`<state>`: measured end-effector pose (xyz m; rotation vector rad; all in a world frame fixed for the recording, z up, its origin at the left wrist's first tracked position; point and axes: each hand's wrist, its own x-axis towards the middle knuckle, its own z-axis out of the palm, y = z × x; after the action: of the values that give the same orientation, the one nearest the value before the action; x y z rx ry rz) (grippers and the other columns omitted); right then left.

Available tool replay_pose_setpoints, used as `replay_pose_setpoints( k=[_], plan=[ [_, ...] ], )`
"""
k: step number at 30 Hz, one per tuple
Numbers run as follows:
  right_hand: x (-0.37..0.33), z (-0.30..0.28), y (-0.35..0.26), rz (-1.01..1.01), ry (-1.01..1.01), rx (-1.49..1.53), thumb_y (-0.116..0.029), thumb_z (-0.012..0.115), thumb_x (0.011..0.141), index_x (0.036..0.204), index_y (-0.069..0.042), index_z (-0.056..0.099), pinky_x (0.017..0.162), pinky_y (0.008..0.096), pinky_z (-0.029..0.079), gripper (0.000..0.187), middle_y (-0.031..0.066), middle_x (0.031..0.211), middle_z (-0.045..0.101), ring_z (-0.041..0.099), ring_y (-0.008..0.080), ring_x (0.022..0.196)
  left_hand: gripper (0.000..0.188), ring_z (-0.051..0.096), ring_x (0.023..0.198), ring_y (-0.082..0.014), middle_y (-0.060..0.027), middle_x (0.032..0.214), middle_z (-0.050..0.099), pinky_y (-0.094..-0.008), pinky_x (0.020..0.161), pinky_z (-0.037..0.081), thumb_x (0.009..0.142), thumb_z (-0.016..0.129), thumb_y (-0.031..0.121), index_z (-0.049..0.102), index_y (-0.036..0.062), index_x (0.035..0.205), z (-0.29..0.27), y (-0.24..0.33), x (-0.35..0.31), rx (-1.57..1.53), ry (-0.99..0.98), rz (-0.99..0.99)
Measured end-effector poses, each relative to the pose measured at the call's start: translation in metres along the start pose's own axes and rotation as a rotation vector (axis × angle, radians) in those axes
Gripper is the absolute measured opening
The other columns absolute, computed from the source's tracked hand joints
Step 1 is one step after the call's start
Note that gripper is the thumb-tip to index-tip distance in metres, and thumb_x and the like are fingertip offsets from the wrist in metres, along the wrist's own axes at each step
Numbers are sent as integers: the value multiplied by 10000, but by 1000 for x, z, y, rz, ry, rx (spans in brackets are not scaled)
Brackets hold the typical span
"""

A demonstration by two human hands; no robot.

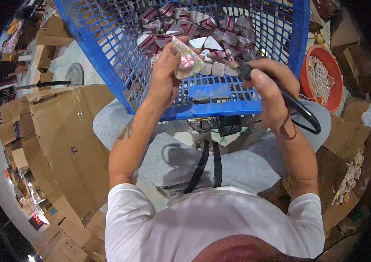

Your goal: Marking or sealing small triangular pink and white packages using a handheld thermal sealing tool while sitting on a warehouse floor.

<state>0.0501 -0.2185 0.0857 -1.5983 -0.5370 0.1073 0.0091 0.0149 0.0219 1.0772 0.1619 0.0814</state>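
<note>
Between the fingers and thumb of my left hand (164, 70) is a triangular, cake-slice-like ornament (197, 65) with colourful speckles and a pink-and-white swirl on its face. My right hand (273, 81) is closed around a dark-handled pen-like tool (244, 70), from which a thick black cable loops back past the wrist. The tool's thin tip points left toward the ornament; I cannot tell whether they touch. Both hands are over the near side of a blue plastic crate (94, 61). Many similar wedge-shaped pieces (203, 22), striped dark red and white, lie heaped inside it.
A red-orange basin (340, 94) of small pale pieces stands right of the crate. Flattened cardboard (74, 144) covers the floor at left, and more cardboard (347, 135) lies at right with a row of small decorated items (349, 179). My legs are crossed against the crate's near edge.
</note>
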Motion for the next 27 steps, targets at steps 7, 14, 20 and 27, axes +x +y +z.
replay_pose_setpoints(
  k=[7,14,20,27],
  plan=[
    [2,6,3,-2,-8,50,-195,639,866,969,14,669,649,310,490,235,109,759,650,629,189,690,524,622,1063,-216,-164,1179,621,-362,932,502,1011,491,381,415,6,1369,-1,1,-2,-62,-3,-51],
    [-1,16,2,-72,-172,-103,-210,669,849,934,16,679,609,351,505,242,151,734,658,660,244,646,517,624,1050,-199,-152,1172,627,-352,930,498,1015,486,377,419,-4,1359,0,1,-5,31,-23,27],
    [-1,15,-2,-74,-177,-97,-214,675,844,925,16,680,589,351,503,244,152,723,657,658,258,626,520,626,1049,-200,-148,1169,628,-349,939,494,1011,499,364,413,-5,1367,2,2,-5,47,-30,40],
    [-1,15,-5,-106,-133,-106,-221,684,839,919,10,681,593,354,509,245,152,726,662,666,264,634,522,627,1079,-226,-148,1162,628,-368,957,489,1005,511,365,421,3,1370,1,0,-6,36,-15,38]
  ],
)
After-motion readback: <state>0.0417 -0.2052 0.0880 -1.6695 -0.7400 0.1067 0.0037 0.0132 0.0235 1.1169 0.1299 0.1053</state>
